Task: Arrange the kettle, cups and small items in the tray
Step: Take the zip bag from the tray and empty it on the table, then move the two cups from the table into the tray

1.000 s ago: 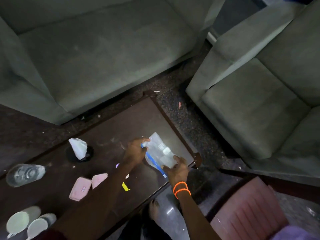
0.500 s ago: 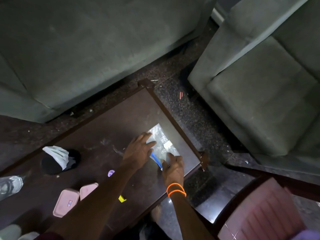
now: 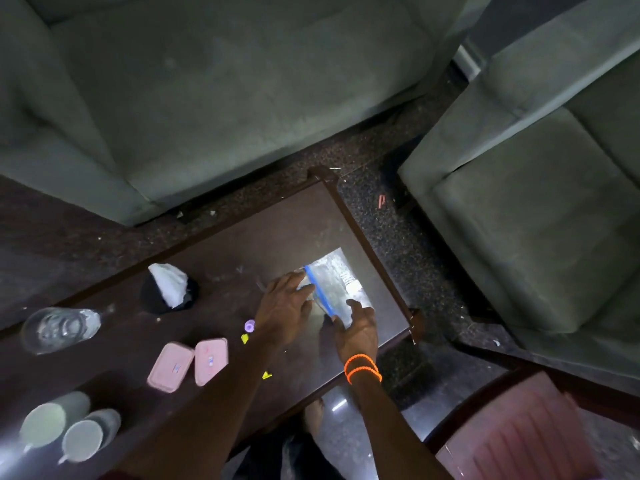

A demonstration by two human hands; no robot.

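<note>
A clear zip bag [image 3: 334,284] with a blue seal strip lies flat near the right end of the dark wooden table [image 3: 263,233]. My left hand [image 3: 285,308] presses on the bag's left edge at the seal. My right hand [image 3: 356,329], with orange bands on the wrist, presses its near corner with a fingertip. Two pink lidded boxes [image 3: 188,363] sit side by side left of my left forearm. Two white cups [image 3: 65,431] stand at the lower left. A clear glass vessel [image 3: 57,329] lies further left.
A black object with crumpled white tissue [image 3: 169,291] sits mid-table. A small purple cap [image 3: 249,325] and yellow scraps [image 3: 266,375] lie by my left arm. Grey sofas [image 3: 207,81] flank the table at the back and right. A pink-cushioned chair [image 3: 519,438] stands at lower right.
The bag was lifted in both hands a second ago; now it lies flat on the table with both hands pressing along it. The view has shifted, bringing the cups back into sight.
</note>
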